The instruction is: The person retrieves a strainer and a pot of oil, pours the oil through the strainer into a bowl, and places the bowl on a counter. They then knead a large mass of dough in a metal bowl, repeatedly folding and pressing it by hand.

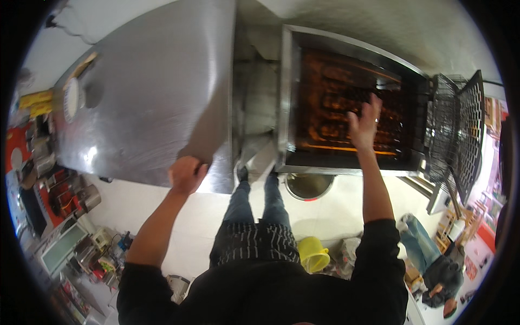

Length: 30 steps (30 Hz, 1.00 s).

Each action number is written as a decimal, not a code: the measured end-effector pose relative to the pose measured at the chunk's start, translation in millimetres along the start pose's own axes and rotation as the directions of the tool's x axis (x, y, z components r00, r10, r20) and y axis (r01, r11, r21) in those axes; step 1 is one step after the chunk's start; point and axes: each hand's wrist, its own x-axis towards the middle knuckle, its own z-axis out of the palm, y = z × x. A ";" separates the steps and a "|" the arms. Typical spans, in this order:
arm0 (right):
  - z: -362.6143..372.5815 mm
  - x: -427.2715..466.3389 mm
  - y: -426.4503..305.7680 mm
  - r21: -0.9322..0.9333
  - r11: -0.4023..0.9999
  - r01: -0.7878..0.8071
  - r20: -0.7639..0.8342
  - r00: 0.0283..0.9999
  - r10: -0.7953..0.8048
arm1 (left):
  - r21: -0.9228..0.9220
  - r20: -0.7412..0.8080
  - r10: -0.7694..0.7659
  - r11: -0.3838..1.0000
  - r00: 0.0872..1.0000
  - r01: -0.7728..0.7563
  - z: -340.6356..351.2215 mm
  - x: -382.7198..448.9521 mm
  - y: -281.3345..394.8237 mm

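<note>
My right hand (365, 126) is held over a rectangular metal vat (287, 93), its thumb apart from the other fingers and nothing in it. Dark brown liquid (321, 109) with orange glints fills the vat's inside; whether the hand touches it cannot be told. Near the front edge of a stainless steel table (150, 89), my left hand (186, 174) is curled into a fist. No object shows in that fist, and a shadow stretches from it across the steel.
Wire baskets (440, 130) and a perforated dark rack (471, 134) stand at the vat's right end. A round container (310, 187) is on the floor below the vat, a yellow bucket (312, 254) nearer me. Another person (443, 280) is at lower right. A narrow gap separates table and vat.
</note>
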 end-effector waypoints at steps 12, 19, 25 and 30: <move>-77.4 -177.6 -82.3 0.858 -0.509 0.073 0.441 0.406 0.801 | -0.145 -0.076 -0.016 0.989 0.997 0.004 -11.4 -1.6 4.3; -45.8 -301.9 -211.5 0.713 -0.684 -0.151 0.633 0.559 0.536 | -0.240 -0.125 -0.041 0.971 0.991 0.010 -14.4 -12.8 1.0; -76.0 -311.3 -274.8 0.740 -0.645 -0.191 0.612 0.589 0.527 | -0.309 -0.078 -0.071 0.950 0.994 0.043 -11.3 -24.4 -5.0; -120.7 -344.9 -293.1 0.760 -0.648 -0.054 0.497 0.691 0.525 | -0.350 -0.113 -0.032 0.937 0.993 -0.010 1.1 -32.3 -12.3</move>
